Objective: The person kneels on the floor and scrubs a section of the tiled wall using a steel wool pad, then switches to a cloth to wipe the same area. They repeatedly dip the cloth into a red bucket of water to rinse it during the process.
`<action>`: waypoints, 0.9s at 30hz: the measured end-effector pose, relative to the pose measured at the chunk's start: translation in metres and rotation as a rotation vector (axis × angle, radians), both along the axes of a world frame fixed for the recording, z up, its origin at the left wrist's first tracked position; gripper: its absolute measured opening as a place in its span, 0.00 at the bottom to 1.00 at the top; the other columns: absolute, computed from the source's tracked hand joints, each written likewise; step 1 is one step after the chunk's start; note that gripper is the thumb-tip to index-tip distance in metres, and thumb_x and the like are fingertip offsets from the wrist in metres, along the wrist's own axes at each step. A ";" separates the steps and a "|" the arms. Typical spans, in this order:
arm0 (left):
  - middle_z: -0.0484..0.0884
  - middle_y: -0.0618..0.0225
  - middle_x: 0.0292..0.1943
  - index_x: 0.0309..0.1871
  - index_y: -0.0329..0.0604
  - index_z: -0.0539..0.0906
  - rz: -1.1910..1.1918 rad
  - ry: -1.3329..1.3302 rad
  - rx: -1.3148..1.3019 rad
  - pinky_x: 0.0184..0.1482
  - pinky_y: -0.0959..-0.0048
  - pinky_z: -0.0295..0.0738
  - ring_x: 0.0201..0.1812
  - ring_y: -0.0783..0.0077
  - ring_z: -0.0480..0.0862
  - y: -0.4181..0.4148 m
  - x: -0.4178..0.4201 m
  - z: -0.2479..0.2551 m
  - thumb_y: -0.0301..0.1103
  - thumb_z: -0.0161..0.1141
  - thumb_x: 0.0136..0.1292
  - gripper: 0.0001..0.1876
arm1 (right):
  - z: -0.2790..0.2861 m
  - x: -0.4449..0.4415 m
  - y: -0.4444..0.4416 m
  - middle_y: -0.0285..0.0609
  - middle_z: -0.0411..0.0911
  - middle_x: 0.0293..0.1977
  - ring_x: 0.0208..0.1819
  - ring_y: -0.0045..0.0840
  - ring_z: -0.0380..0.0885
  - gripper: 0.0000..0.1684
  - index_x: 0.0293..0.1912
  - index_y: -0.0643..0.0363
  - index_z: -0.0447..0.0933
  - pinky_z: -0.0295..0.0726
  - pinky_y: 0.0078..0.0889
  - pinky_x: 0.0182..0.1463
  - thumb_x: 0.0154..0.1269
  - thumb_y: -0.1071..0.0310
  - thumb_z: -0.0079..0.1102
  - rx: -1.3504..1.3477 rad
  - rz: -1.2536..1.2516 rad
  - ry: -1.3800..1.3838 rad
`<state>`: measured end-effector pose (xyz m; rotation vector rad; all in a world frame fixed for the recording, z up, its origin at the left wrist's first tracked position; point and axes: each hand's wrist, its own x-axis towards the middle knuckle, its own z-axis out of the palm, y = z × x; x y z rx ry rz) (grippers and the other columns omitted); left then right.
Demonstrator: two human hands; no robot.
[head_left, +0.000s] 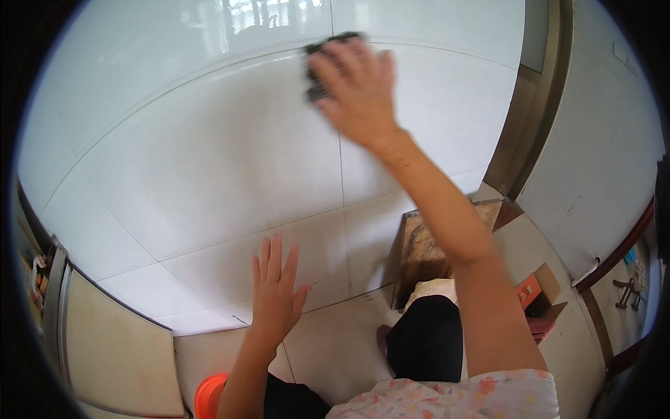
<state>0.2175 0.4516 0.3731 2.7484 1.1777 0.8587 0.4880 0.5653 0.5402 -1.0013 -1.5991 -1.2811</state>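
A dark green cloth or pad (317, 93), blurred, lies pressed against the glossy white tiled wall (251, 157), near a tile joint. My right hand (358, 89) is spread flat over it, with the arm stretched up and forward. Lower down, my left hand (277, 288) is raised with its fingers apart and nothing in it; whether it touches the wall I cannot tell.
An orange-red plastic basin (209, 395) stands on the floor at lower left, beside a cream panel (120, 345). A brown stone-patterned board (424, 251) leans by the wall. An open cardboard box (547, 288) sits right, near a metal door frame (523, 120).
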 end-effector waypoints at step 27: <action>0.55 0.45 0.75 0.68 0.41 0.70 -0.106 0.359 -0.370 0.73 0.41 0.49 0.76 0.39 0.50 0.023 0.004 -0.117 0.41 0.70 0.57 0.36 | -0.012 0.324 -0.034 0.57 0.49 0.74 0.75 0.54 0.48 0.37 0.74 0.54 0.54 0.53 0.69 0.69 0.73 0.51 0.47 0.169 -0.227 0.823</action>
